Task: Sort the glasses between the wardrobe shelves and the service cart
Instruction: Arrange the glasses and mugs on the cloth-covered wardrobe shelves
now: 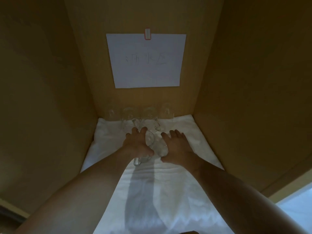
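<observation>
Where both hands meet deep on the shelf: two clear glass mugs, side by side on the white cloth (168, 191). Left mug (145, 149) gripped by the left hand (137, 144), fingers over its top, thumb curled at the near side, handle sticking out below the palm. Right mug (162, 147) just beside it, under the right hand (177, 147); fingers spread over it, thumb at the near edge, grip itself hard to tell through the glass. Hands close together, almost touching. Behind them, two more glasses (148, 124) on the cloth, then a row of four upright glasses (130, 114) against the back wall. Above the row, a white paper sheet (146, 60) with faint handwriting, fixed by a red-edged clip (147, 33). Tan wooden side walls (50, 98) on both sides. Forearms casting a shadow down the cloth.
</observation>
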Motion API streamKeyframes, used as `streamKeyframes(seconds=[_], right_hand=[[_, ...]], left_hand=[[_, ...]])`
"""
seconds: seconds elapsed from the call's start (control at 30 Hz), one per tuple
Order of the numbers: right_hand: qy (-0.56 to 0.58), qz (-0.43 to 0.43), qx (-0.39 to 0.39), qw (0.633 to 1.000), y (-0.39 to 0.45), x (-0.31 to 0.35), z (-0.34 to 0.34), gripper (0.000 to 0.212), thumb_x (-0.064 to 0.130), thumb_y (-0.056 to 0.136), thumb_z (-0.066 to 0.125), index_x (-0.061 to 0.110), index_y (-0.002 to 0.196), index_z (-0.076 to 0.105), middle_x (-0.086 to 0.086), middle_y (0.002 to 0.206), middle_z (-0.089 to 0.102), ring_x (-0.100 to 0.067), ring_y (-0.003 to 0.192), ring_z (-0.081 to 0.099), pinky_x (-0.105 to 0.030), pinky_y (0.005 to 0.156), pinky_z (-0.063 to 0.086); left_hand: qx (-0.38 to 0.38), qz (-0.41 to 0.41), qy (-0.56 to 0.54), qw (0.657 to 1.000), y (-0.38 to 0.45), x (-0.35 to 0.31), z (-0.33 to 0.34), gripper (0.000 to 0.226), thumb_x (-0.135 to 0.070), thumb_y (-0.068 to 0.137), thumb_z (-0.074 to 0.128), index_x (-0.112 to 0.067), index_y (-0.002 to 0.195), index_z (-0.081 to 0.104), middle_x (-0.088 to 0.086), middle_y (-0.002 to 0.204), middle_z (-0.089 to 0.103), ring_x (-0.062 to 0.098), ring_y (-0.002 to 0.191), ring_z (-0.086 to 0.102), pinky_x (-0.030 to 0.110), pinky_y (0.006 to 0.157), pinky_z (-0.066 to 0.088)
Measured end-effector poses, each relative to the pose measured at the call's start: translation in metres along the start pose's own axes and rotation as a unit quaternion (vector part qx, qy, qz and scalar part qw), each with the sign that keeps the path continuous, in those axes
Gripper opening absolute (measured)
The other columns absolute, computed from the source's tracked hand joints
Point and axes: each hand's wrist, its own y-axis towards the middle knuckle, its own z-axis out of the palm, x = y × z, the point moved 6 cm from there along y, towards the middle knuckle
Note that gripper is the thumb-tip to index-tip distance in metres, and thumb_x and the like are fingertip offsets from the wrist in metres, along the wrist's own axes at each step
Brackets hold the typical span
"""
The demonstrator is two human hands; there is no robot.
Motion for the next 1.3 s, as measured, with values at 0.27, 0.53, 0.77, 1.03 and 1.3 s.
streamKeyframes(seconds=[0.27,0.53,0.77,1.03,1.3], right_hand=[[0.337,0.259,-0.139,0.894,0.006,-0.092,-0.022,0.061,0.058,0.071,0.084,0.009,0.103,0.067,-0.005,0.099,0.068,-0.024,0.094,0.067,-0.028,0.069,0.047],[0.442,0.279,-0.205,0.827,0.039,-0.114,-0.029,0.043,0.038,0.075,0.088,0.008,0.100,0.071,-0.005,0.093,0.071,-0.026,0.093,0.069,-0.031,0.076,0.050],[0.436,0.282,-0.229,0.824,0.074,-0.126,-0.029,0.053,0.033,0.072,0.091,0.005,0.112,0.069,-0.013,0.108,0.072,-0.031,0.100,0.068,-0.039,0.088,0.055],[0.442,0.273,-0.184,0.834,0.104,-0.135,-0.015,0.066,0.039,0.075,0.087,0.007,0.128,0.061,-0.016,0.125,0.061,-0.032,0.113,0.061,-0.045,0.100,0.051],[0.397,0.263,-0.146,0.867,0.098,-0.132,-0.014,0.082,0.046,0.084,0.079,0.008,0.148,0.044,-0.018,0.144,0.045,-0.034,0.130,0.050,-0.033,0.102,0.042]], left_hand=[[0.001,0.028,0.000,1.000,0.019,-0.006,0.003,0.113,-0.045,0.063,0.084,-0.034,0.154,0.018,0.009,0.145,0.029,0.042,0.129,0.036,0.039,0.087,0.045],[0.033,0.047,0.040,0.998,0.042,-0.021,0.008,0.115,-0.048,0.065,0.081,-0.035,0.155,0.011,0.007,0.149,0.022,0.042,0.132,0.032,0.041,0.089,0.044],[0.025,0.060,0.032,0.997,0.056,-0.015,0.011,0.112,-0.051,0.060,0.080,-0.039,0.150,0.014,0.004,0.140,0.028,0.038,0.123,0.039,0.037,0.084,0.041],[0.020,0.077,0.026,0.996,0.062,-0.014,0.011,0.111,-0.053,0.060,0.079,-0.040,0.150,0.014,0.003,0.136,0.029,0.035,0.117,0.042,0.036,0.083,0.042],[0.007,0.080,0.024,0.996,0.064,-0.015,0.012,0.114,-0.055,0.059,0.079,-0.041,0.150,0.013,0.002,0.137,0.029,0.034,0.120,0.043,0.036,0.085,0.042]])
